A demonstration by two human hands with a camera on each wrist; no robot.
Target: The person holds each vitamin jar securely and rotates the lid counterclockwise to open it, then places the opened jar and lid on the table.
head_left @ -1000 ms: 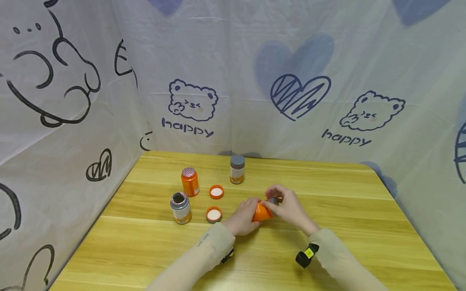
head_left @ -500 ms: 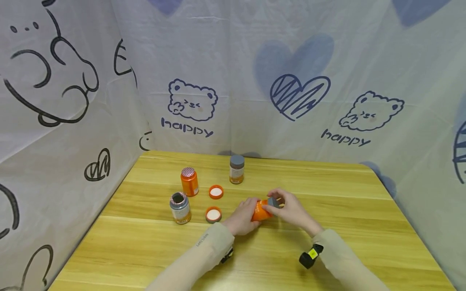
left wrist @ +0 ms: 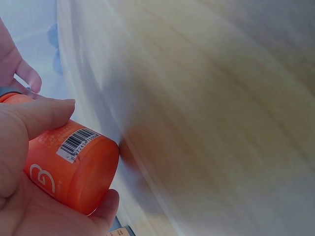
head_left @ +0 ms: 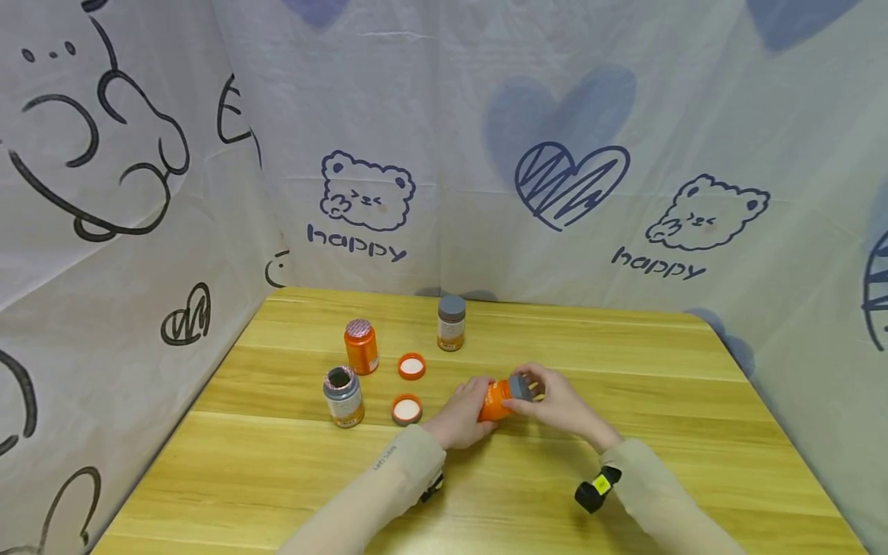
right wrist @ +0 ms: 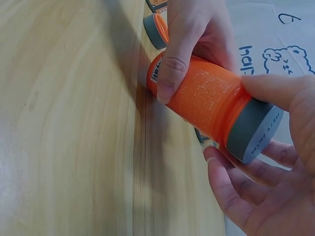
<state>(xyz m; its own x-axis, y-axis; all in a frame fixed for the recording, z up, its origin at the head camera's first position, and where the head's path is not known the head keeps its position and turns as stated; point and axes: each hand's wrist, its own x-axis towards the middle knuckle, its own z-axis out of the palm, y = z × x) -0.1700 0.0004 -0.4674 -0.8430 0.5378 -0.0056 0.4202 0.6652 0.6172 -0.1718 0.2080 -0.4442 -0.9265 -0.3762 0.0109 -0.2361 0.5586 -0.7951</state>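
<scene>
An orange bottle lies tilted in my left hand, which grips its body with the thumb across the side. Its base, with a barcode label near it, faces the left wrist camera. A grey cap sits on the bottle's other end. My right hand is around this cap: the thumb lies at the bottle's neck, while the fingers curl loosely beneath the cap.
Left of my hands stand an uncapped orange bottle with a foil seal and an opened grey bottle. Two upturned lids, an orange one and a grey-orange one, lie between. A capped grey bottle stands near the table's back edge.
My right hand has shifted slightly right and turned about the cap, so more of the grey cap shows. My left hand keeps its grip on the orange bottle.
</scene>
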